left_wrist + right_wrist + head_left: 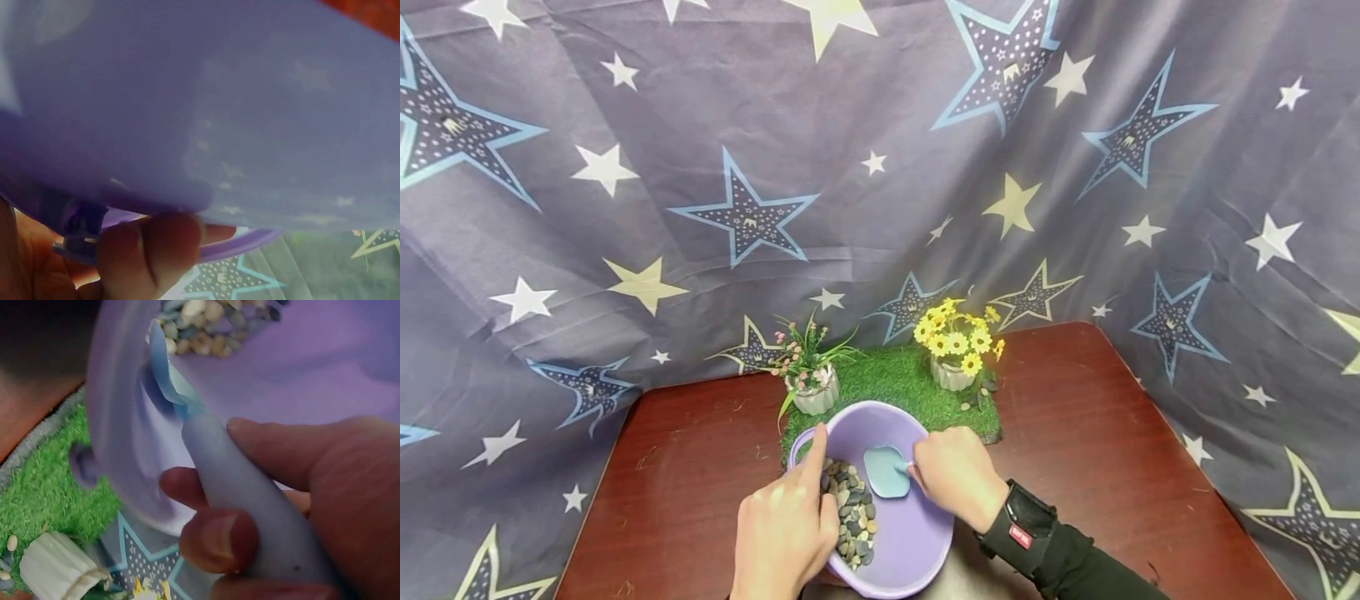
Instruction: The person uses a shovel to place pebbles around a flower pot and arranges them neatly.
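The left hand (784, 533) curls its fingers (150, 250) over the rim of the tilted purple basin (910, 533); the right hand (957, 477) pinches the blue scoop (886, 471) just beside the pebbles (852, 517); a slackened hold could spill them onto the counter (700, 467).

Behind basin (857, 417): 2 flowerpots (952, 373) block; sides free.
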Motion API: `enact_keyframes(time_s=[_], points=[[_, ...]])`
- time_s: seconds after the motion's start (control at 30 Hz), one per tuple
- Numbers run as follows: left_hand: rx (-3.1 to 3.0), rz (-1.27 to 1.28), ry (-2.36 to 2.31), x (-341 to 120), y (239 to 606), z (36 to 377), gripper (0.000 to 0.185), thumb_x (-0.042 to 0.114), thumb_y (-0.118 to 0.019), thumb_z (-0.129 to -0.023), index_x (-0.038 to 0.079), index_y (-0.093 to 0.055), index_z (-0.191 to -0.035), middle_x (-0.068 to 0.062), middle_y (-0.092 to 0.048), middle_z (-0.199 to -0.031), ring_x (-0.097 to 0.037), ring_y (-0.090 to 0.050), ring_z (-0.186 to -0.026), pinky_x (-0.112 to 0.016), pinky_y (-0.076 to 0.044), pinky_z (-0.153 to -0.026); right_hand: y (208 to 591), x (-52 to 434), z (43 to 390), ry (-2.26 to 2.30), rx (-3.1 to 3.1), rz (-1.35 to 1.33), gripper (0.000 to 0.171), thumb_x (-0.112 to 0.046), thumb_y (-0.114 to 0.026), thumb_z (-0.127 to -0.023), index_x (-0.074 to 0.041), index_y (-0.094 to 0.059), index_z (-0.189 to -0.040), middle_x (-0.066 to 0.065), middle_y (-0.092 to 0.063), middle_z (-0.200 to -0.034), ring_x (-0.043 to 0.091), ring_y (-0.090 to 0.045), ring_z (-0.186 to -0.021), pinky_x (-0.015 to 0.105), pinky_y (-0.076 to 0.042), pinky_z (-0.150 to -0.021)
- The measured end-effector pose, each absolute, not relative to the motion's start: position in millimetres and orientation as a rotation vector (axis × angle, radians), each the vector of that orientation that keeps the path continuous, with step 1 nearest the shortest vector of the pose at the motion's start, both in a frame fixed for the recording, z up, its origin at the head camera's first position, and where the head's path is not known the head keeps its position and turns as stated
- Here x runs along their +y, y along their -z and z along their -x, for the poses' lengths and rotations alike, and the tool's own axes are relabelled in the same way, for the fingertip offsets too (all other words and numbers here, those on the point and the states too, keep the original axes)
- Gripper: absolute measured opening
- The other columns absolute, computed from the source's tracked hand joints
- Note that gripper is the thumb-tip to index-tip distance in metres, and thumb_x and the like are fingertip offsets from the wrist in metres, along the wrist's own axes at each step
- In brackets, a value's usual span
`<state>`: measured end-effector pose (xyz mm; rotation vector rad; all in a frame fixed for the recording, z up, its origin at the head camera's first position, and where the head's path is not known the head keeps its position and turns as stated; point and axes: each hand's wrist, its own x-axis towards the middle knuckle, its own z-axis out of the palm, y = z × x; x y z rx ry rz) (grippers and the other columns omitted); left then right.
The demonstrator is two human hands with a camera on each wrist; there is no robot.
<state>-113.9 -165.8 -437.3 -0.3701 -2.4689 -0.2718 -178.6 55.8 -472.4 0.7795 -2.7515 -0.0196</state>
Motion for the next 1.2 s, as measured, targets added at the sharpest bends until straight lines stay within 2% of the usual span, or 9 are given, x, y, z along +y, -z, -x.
enact_keyframes(time_s=[0.07,0.2,0.37,0.6,0.77,1.2], points=[[-2.450,0.388,0.260,-162,438,113,0.070,0.016,-0.065,-0.069,0.005,-0.064,-0.138,-0.010,-0.079,-0.096,-0.031,-0.069,-0.062,-0.043,-0.046,-0.047,478,53,176,0.034,-2.724,-0.793,0.037,-0.040,-0.080,-0.085,-0.016,-0.063,-0.063,-0.001,-0.059,-0.055,0.016,-0.054,-0.048,0.034,-0.045,-0.048],[-2.435,0.428,0.240,-153,440,110,0.074,0.017,-0.065,-0.068,0.006,-0.063,-0.141,-0.006,-0.075,-0.082,-0.026,-0.063,-0.055,-0.039,-0.043,-0.043,489,52,173,0.016,-2.671,-0.809,0.035,-0.036,-0.082,-0.082,-0.016,-0.061,-0.061,-0.002,-0.059,-0.055,0.017,-0.054,-0.048,0.034,-0.043,-0.047],[-2.403,0.445,0.221,-149,442,109,0.072,0.019,-0.062,-0.070,0.003,-0.063,-0.140,-0.006,-0.069,-0.071,-0.023,-0.054,-0.046,-0.037,-0.040,-0.041,495,53,172,-0.033,-2.680,-0.863,0.032,-0.034,-0.081,-0.084,-0.015,-0.063,-0.065,-0.001,-0.060,-0.057,0.018,-0.056,-0.051,0.034,-0.045,-0.049],[-2.361,0.462,0.211,-149,444,111,0.071,0.019,-0.058,-0.070,0.002,-0.064,-0.138,-0.008,-0.068,-0.071,-0.022,-0.051,-0.045,-0.037,-0.040,-0.040,498,54,175,-0.084,-2.786,-0.953,0.033,-0.037,-0.075,-0.091,-0.013,-0.064,-0.070,0.001,-0.061,-0.062,0.020,-0.060,-0.056,0.037,-0.051,-0.057],[-2.371,0.458,0.213,-150,444,110,0.071,0.018,-0.058,-0.070,0.001,-0.064,-0.139,-0.008,-0.068,-0.070,-0.020,-0.049,-0.044,-0.036,-0.038,-0.039,500,57,176,-0.208,-2.887,-0.948,0.040,-0.039,-0.070,-0.094,-0.014,-0.060,-0.065,0.000,-0.058,-0.061,0.019,-0.059,-0.057,0.038,-0.053,-0.061],[-2.388,0.469,0.194,-151,442,107,0.072,0.020,-0.062,-0.070,0.004,-0.063,-0.140,-0.005,-0.066,-0.070,-0.019,-0.050,-0.046,-0.034,-0.039,-0.041,494,66,175,-0.393,-2.919,-1.014,0.040,-0.039,-0.069,-0.095,-0.019,-0.056,-0.063,-0.008,-0.049,-0.054,0.013,-0.050,-0.049,0.033,-0.047,-0.057]])
